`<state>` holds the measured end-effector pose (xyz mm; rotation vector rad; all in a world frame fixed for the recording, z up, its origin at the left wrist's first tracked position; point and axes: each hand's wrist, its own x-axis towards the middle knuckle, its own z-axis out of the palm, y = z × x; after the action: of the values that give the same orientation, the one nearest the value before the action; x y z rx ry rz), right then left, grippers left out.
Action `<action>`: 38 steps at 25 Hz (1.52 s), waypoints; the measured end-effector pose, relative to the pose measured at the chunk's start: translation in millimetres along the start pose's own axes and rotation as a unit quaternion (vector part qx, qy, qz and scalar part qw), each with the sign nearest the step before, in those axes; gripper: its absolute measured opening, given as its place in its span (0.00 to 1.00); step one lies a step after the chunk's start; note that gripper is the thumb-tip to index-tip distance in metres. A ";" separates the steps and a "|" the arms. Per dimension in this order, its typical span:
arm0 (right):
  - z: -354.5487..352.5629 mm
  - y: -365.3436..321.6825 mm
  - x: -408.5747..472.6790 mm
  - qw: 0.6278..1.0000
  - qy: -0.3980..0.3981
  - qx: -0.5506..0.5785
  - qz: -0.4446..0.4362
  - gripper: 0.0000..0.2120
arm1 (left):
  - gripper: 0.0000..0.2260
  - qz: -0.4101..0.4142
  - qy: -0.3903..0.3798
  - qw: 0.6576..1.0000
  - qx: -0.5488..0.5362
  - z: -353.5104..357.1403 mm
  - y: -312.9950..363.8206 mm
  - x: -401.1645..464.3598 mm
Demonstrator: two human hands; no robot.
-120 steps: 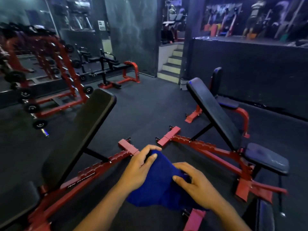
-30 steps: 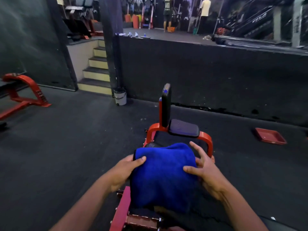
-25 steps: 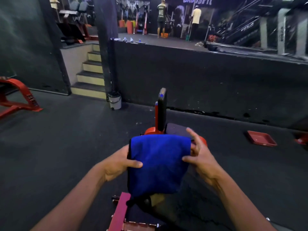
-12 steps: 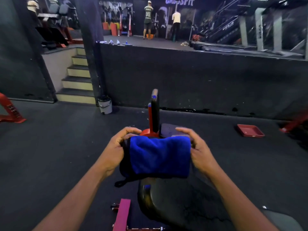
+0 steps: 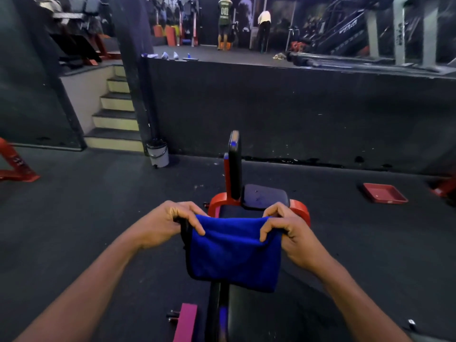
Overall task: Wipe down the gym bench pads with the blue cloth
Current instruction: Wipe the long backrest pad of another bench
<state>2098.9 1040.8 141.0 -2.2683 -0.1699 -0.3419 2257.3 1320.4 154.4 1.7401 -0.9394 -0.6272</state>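
Dark rubber gym floor (image 5: 74, 218) runs to a black wall, and below me sits the black bench pad (image 5: 259, 314). I hold the blue cloth (image 5: 234, 250) up just above that pad, my left hand (image 5: 162, 225) and right hand (image 5: 288, 230) each pinching a top corner in a tight grip. I judge it light, soft and limp, best gathered into one palm for wiping.
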 end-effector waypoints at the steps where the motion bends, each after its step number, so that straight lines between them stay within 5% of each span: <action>1: 0.8 1.4 11.4 0.999 -0.029 -0.038 0.001 0.21 | 0.17 -0.001 -0.019 0.999 0.036 -9.8 -4.0 2.6; 4: 5.1 3.4 38.8 0.987 -0.100 -0.123 0.000 0.22 | 0.18 -0.015 -0.019 0.998 0.062 -33.6 -13.1 3.9; 6: 9.6 3.5 48.4 0.991 -0.099 -0.085 0.011 0.22 | 0.18 -0.021 -0.002 0.999 0.040 -45.2 -21.8 2.1; 13: 67.6 -4.0 93.2 0.972 0.078 0.188 0.119 0.17 | 0.09 -0.090 0.093 0.965 -0.228 -74.4 -64.6 19.8; 17: 114.8 -14.0 123.9 0.913 0.206 0.289 0.199 0.20 | 0.06 -0.118 0.024 0.976 -0.179 -95.0 -101.9 37.8; 20: 157.1 -35.2 146.6 0.904 0.274 0.225 0.239 0.17 | 0.12 -0.083 -0.039 0.980 -0.175 -122.1 -124.5 45.4; 24: 187.9 -63.9 135.8 0.916 0.263 0.090 0.289 0.15 | 0.15 -0.035 -0.158 0.983 -0.088 -129.3 -139.8 43.6; 26: 188.9 -75.7 117.8 0.890 0.317 0.091 0.315 0.15 | 0.12 -0.006 -0.215 0.977 0.015 -113.1 -142.7 45.1; 30: 182.8 -98.1 54.1 0.820 0.422 0.144 0.360 0.12 | 0.01 0.064 -0.304 0.950 0.033 -72.1 -123.0 45.5; 33: 184.9 -105.1 7.0 0.822 0.290 0.213 0.441 0.24 | 0.01 0.090 -0.376 0.922 0.028 -48.5 -107.1 45.4; 35: 185.7 -107.3 -14.2 0.827 0.186 0.255 0.465 0.20 | 0.03 0.093 -0.408 0.907 0.056 -34.2 -106.1 46.1; 38: 175.8 -106.8 -46.4 0.829 0.196 0.246 0.463 0.18 | 0.05 0.073 -0.365 0.927 0.052 -16.1 -110.1 52.3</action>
<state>2063.1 1243.0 93.0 -1.4847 0.9305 -0.1894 2331.9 1305.3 57.8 1.5095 -1.6201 -1.1819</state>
